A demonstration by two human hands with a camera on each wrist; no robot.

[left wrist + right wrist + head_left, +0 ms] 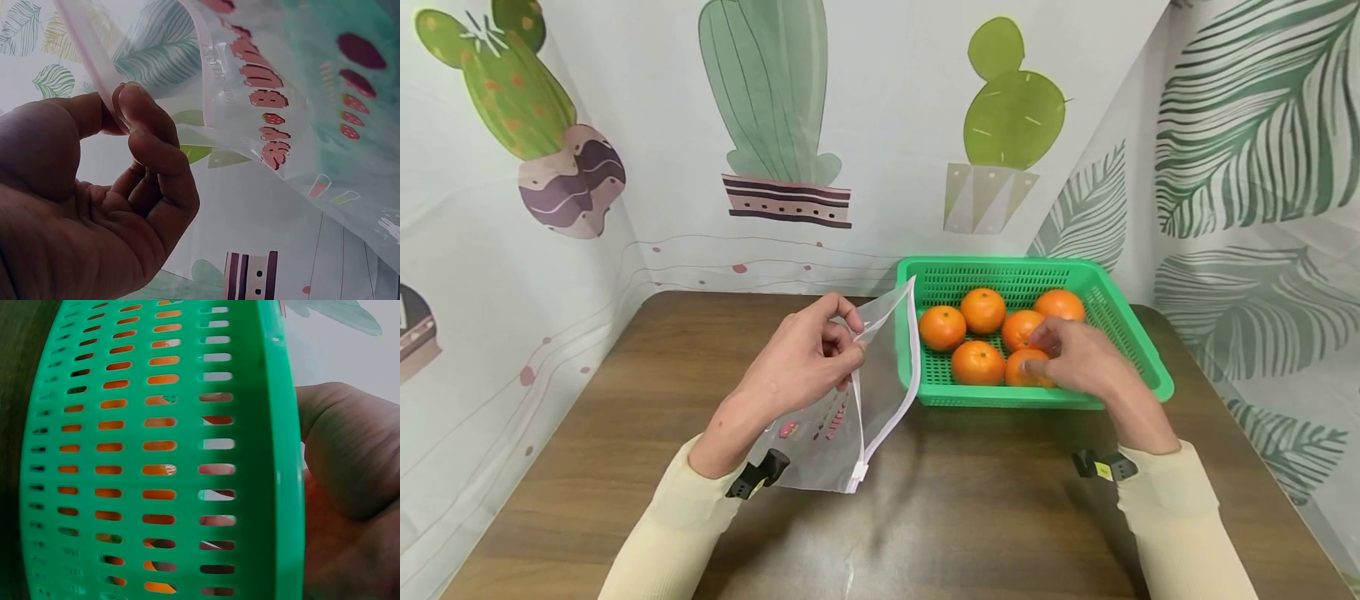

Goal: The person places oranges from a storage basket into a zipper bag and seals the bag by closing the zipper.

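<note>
Head: right grip curved over oranges

From above, the head camera is looking forward and down — up close, left wrist is sharing its bag, right wrist its basket.

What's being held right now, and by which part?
Left hand: bag, pinched by the rim of its opening. Right hand: at an orange in the basket; can't tell whether it's gripped.

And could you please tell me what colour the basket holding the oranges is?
The basket is bright green, clearest in the head view.
</note>
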